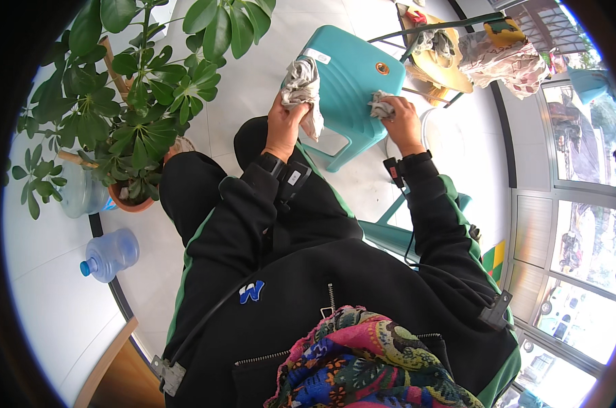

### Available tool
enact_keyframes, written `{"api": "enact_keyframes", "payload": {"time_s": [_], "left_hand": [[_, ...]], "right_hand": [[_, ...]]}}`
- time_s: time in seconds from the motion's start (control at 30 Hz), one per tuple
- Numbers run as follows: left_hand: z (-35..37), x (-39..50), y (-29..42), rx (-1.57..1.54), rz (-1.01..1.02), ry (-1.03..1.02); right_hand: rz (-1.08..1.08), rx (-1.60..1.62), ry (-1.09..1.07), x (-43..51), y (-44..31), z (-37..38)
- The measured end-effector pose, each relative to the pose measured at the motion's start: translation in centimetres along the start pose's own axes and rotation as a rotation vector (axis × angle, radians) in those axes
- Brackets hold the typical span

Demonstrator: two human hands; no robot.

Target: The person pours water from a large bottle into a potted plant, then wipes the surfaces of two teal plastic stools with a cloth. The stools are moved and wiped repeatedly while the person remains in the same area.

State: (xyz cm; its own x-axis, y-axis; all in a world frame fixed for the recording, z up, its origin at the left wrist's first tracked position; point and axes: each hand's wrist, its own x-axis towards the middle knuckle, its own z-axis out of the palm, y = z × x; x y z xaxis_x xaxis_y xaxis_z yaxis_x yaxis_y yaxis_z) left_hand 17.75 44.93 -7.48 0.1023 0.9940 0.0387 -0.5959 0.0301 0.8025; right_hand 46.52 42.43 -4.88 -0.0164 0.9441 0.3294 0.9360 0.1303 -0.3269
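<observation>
Before me stands a teal plastic stool (pixel 350 71) with a ridged seat, a round sticker and a white label near its corner. My left hand (pixel 283 122) grips a crumpled pale cloth (pixel 303 89) at the stool's left edge; part of the cloth hangs down from my fingers. In my right hand (pixel 404 122) is a smaller wad of greyish cloth (pixel 381 105), held against the seat's right edge. Both wrists carry dark strapped devices, with a cable running along the right sleeve.
A leafy potted plant (pixel 139 102) rises at the left. Below it lies a blue water-cooler bottle (pixel 111 255) on the floor. A rack with a straw hat (pixel 448 58) and fabrics stands at the upper right. Another teal plastic piece of furniture (pixel 389 232) shows behind my right forearm.
</observation>
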Motion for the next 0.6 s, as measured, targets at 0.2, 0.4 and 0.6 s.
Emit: {"api": "enact_keyframes", "payload": {"time_s": [0.2,0.4,0.6], "left_hand": [[0.0,0.3,-0.2,0.030,-0.010,0.005],[0.1,0.5,-0.2,0.023,-0.032,0.005],[0.0,0.9,-0.4,0.040,-0.041,-0.004]], "right_hand": [[0.533,0.637,0.160,3.9,5.8,0.1],[0.683,1.205,0.365,8.4,9.4,0.2],[0.616,0.918,0.303,10.5,13.3,4.2]]}}
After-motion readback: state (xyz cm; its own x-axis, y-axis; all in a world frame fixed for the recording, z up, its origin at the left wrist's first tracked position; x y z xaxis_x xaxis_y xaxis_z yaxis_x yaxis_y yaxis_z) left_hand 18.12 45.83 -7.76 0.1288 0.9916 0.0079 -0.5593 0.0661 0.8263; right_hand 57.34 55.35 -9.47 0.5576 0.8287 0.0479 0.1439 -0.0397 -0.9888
